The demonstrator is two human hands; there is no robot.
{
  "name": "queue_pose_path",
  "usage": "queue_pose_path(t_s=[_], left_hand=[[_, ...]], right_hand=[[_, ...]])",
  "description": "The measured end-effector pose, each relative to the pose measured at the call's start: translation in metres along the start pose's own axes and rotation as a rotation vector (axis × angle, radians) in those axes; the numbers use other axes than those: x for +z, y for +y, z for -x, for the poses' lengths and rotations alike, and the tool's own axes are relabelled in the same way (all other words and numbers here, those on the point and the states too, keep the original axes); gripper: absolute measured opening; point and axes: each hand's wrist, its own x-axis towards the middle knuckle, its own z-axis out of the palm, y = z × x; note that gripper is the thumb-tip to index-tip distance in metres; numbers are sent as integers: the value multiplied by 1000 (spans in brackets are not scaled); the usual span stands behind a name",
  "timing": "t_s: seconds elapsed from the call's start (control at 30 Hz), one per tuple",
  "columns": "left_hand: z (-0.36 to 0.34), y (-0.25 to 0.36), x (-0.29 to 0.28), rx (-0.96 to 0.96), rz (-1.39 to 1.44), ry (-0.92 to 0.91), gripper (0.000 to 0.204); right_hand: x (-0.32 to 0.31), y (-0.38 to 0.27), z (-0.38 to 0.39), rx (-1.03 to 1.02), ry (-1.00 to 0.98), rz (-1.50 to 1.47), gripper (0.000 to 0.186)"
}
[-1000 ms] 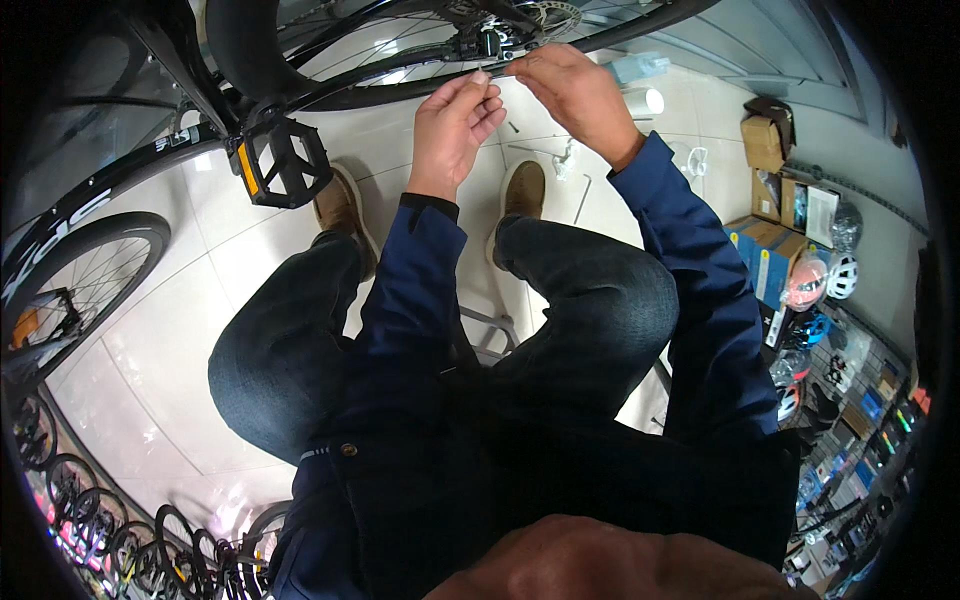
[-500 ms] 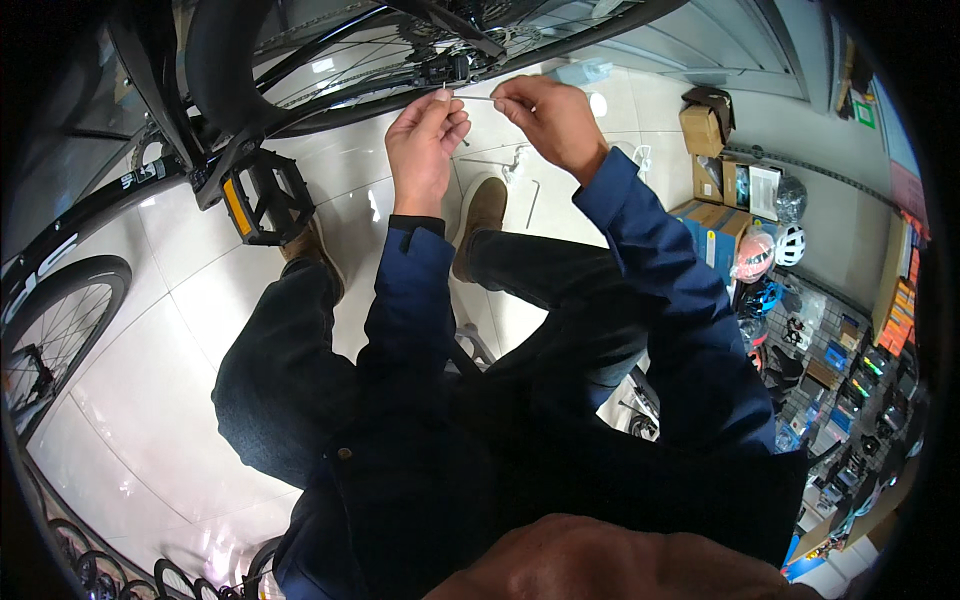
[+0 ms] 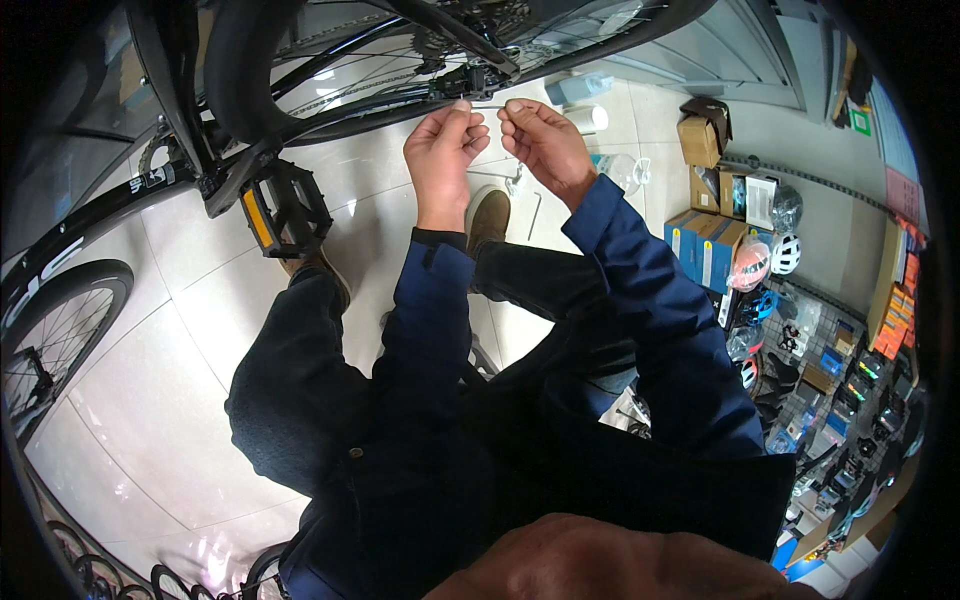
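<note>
My left hand [image 3: 443, 157] is closed in a pinch at a thin metal piece [image 3: 488, 107], either a rod or a cable, just below the black derailleur [image 3: 460, 82] of a bicycle. My right hand [image 3: 546, 150] pinches the same thin piece from the other side, fingers curled. Above both hands is the rear wheel [image 3: 590, 40], with spokes and sprockets. A black pedal [image 3: 285, 205] with an orange reflector hangs left of my left hand. Whether the piece touches the derailleur, I cannot tell.
Loose hex keys [image 3: 536, 214] and a white roll [image 3: 587, 118] lie on the tiled floor [image 3: 150, 400]. Blue boxes [image 3: 700, 250], cardboard boxes [image 3: 700, 140] and helmets [image 3: 785, 253] are piled at the right. Another wheel [image 3: 70, 330] stands at the left.
Both hands sit slightly lower beneath the derailleur than a second ago; my right hand has turned, showing more curled fingers. The view has shifted somewhat.
</note>
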Motion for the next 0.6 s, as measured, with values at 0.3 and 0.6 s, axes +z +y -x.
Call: queue_pose_path(t_s=[0.3,0.6], left_hand=[[-1,-3,3,8,36,17,14],[-1,0,2,-156,229,-17,16]], right_hand=[[7,-2,5,-5,24,-16,19],[35,-13,27,-293,53,239,25]])
